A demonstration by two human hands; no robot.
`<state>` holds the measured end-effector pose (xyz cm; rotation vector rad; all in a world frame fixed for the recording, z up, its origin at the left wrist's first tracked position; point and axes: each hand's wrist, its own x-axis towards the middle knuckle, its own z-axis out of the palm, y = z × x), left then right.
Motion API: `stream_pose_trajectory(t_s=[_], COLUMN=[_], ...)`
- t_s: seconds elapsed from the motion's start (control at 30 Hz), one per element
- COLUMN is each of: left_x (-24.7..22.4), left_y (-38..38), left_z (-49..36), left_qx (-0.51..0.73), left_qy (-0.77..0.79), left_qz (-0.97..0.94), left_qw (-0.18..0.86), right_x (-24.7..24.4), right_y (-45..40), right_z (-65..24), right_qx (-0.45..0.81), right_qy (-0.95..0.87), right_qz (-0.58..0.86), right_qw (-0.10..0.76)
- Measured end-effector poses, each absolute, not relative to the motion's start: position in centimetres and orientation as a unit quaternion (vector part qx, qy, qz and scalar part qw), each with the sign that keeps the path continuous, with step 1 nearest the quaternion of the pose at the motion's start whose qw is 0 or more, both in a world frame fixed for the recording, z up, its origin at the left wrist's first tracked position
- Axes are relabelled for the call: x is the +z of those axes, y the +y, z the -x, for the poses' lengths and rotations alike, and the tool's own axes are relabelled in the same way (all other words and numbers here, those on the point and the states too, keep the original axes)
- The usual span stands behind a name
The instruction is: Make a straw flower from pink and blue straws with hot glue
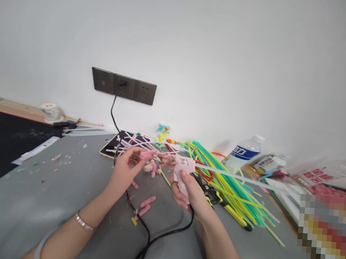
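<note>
My right hand [188, 188] is wrapped round the grip of a pink hot glue gun [184, 168], whose nozzle points left. A long clear glue stick [232, 175] runs out of its back end to the right. Between thumb and fingers, my left hand [128, 166] pinches a pink fuzzy pipe-cleaner piece [147, 154] close to the nozzle. Whether nozzle and piece touch, I cannot tell. Loose pink pipe-cleaner pieces [147, 201] lie on the grey table below. Behind my hands, pale pink stems [126, 143] lie across a dark-screened tablet [112, 145].
Green and yellow pipe cleaners [231, 190] lie in a heap at right, with black-and-yellow pliers [215, 194] against them. A water bottle [244, 153] stands behind. A black cord [164, 237] loops across the table; another plugs into the wall socket [124, 86]. A white cup [52, 113] stands far left.
</note>
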<state>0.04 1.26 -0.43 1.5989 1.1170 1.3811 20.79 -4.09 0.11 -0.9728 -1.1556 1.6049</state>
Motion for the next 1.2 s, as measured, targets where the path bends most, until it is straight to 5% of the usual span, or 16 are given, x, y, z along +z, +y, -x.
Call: stream_pose_trajectory(t_s=[1.2], left_x=[-0.8], left_y=[0.8], left_z=[-0.1], left_qx=[0.490], left_qy=[0.471], left_qz=[-0.595], left_qw=[0.429], right_x=[-0.1], right_y=[-4.4], right_z=[-19.6], right_qx=[0.668], right_qy=[-0.461], right_qz=[0.361], right_qw=[0.459])
